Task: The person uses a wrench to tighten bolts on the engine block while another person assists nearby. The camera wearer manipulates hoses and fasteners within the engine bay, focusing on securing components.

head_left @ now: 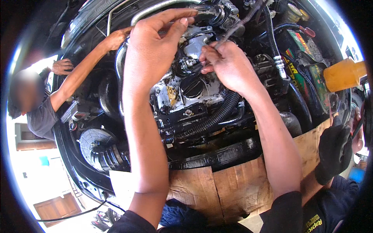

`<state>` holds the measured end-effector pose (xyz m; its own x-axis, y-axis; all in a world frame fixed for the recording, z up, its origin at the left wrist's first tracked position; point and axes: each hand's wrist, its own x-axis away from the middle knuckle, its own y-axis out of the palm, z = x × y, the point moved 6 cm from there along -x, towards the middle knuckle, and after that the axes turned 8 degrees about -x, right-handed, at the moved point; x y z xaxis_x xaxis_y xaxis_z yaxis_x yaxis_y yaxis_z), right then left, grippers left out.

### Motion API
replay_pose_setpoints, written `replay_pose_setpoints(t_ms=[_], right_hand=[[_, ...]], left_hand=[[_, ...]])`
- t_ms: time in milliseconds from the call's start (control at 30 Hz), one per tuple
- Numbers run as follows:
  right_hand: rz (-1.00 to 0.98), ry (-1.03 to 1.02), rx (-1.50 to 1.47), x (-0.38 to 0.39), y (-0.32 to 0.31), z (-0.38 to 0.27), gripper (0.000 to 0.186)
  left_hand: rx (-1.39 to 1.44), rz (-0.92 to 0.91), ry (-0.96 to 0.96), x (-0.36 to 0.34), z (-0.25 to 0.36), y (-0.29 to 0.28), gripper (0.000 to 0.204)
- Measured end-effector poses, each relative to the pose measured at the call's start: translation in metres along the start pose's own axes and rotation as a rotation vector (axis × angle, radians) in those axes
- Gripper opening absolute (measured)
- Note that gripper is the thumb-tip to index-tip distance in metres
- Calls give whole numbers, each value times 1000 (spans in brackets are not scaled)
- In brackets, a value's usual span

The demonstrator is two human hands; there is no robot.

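I lean over an open car engine bay. My left hand (153,46) reaches far in, fingers stretched and apart, fingertips at a black hose fitting (210,13) near the top of the engine. My right hand (227,64) pinches a thin grey cable or rod (243,23) that runs up and to the right, just above the silver engine cover (175,91) with its black round filler cap (192,86). A ribbed black hose (217,114) passes under my right wrist.
Brown cardboard (229,182) covers the front edge of the bay. A co-worker at the left reaches an arm (83,68) into the bay. At the right, a black-gloved hand (334,149), an orange container (344,73) and a battery (307,58).
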<state>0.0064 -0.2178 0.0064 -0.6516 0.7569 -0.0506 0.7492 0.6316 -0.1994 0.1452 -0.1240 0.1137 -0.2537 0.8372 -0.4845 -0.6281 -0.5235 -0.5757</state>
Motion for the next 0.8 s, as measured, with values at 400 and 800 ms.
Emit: replay_pose_setpoints(t_ms=[400,800], right_hand=[[160,94,-120,6,-1,1,35],[219,186,-165,17,-1,2,35]], left_hand=[[-215,63,-411,89,-28,-45,21],[-7,252,-453,144,7,-30,12]])
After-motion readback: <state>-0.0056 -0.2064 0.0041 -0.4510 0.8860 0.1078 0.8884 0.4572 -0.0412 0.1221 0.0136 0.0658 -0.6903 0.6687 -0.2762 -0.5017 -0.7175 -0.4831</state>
